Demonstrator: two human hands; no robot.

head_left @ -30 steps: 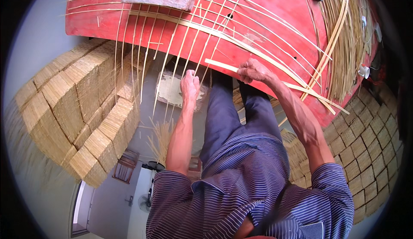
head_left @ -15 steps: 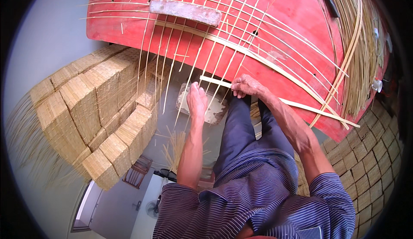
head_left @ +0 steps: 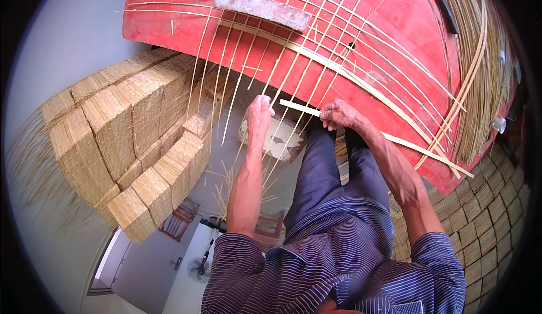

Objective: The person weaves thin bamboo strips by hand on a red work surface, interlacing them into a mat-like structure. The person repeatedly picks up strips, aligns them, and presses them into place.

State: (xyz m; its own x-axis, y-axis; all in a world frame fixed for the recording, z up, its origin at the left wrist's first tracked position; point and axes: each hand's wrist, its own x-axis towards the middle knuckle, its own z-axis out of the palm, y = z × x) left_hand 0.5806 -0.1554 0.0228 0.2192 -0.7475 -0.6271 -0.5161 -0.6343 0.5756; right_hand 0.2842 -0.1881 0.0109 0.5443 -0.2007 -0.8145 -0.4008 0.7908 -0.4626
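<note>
My right hand (head_left: 339,114) is closed in a pinch around a long flat pale strip (head_left: 299,108), like split bamboo. The strip's free end points left, and its tail passes behind my right forearm to the lower right. Over that strip's far side, narrow lengthwise strips (head_left: 230,77) hang past the red board's near edge. My left hand (head_left: 259,112) is closed at one of these narrow strips, a little left of the flat strip's end. An open lattice of crossed strips (head_left: 316,37) lies on the red board (head_left: 389,71), with a whitish block (head_left: 262,10) resting across it.
Stacked woven boxes (head_left: 107,139) stand at left, and more woven pieces (head_left: 485,212) at lower right. A bundle of long thin strips (head_left: 468,88) lies on the board's right side, near a dark bar (head_left: 440,3). A worn pale slab (head_left: 276,139) sits below the board's edge.
The view has shifted, so the scene sits farther right. My left hand has moved left and slightly up relative to the flat strip's end. My right hand keeps its pinch.
</note>
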